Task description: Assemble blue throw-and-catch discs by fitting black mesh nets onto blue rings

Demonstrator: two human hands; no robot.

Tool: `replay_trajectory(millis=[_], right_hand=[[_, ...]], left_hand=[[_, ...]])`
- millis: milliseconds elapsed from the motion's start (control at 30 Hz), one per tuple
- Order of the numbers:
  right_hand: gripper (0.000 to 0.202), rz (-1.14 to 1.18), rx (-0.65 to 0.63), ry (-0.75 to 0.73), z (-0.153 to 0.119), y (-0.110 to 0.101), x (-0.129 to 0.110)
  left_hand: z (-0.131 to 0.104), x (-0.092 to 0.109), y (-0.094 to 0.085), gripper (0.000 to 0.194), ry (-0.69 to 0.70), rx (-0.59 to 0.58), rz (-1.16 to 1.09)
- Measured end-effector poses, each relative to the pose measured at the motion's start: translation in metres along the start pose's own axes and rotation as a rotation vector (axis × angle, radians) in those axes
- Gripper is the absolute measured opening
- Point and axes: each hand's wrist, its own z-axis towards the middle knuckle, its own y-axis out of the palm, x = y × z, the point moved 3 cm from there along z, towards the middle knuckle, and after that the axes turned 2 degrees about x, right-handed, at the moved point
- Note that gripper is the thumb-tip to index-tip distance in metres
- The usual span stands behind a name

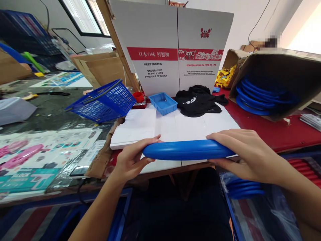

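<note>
A blue rounded piece [188, 150], seen edge-on, is held level above the front edge of the white work surface [165, 125]. At its left end, my left hand [134, 157] grips it with the thumb below and the fingers above. My right hand [240, 152] is closed round the right end in the same way. Beyond the piece stand a small blue tray [163, 103] and a crumpled black cloth [194, 102] with white print.
A blue basket [102, 102] leans at the left, near a red cup [138, 97]. Large printed cardboard [155, 40] stands behind. At the right, an open carton [283, 73] holds several blue pieces. Crates with blue and red pieces sit below the table at the right.
</note>
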Motion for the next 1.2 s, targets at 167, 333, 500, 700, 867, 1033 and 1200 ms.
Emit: replay_trajectory(millis=[167,333,500,700,867,1033,1200], right_hand=[[0.035,-0.019,-0.002,-0.045,-0.003,0.003,0.003],[0.033,-0.046,-0.017,-0.073,0.005,0.004,-0.002],[0.033,-0.097,-0.038,-0.123,0.02,0.01,-0.012],[0.037,-0.073,-0.005,-0.109,0.011,0.009,-0.006],[0.044,-0.021,0.022,-0.094,-0.008,0.006,0.008],[0.046,-0.036,0.04,-0.127,-0.015,0.006,0.015],[0.046,-0.045,-0.035,-0.078,-0.015,0.006,0.015]], left_hand=[[0.003,-0.002,-0.002,0.047,0.035,-0.046,-0.01],[0.014,0.04,0.004,0.077,0.101,-0.254,0.281],[0.033,0.109,0.034,0.061,0.276,-0.349,0.48],[0.037,0.103,0.026,0.058,0.244,-0.296,0.478],[0.028,0.087,0.02,0.044,0.19,-0.275,0.417],[0.022,0.089,0.033,0.036,0.203,-0.21,0.371],[0.022,0.077,0.034,0.044,0.341,-0.169,0.338]])
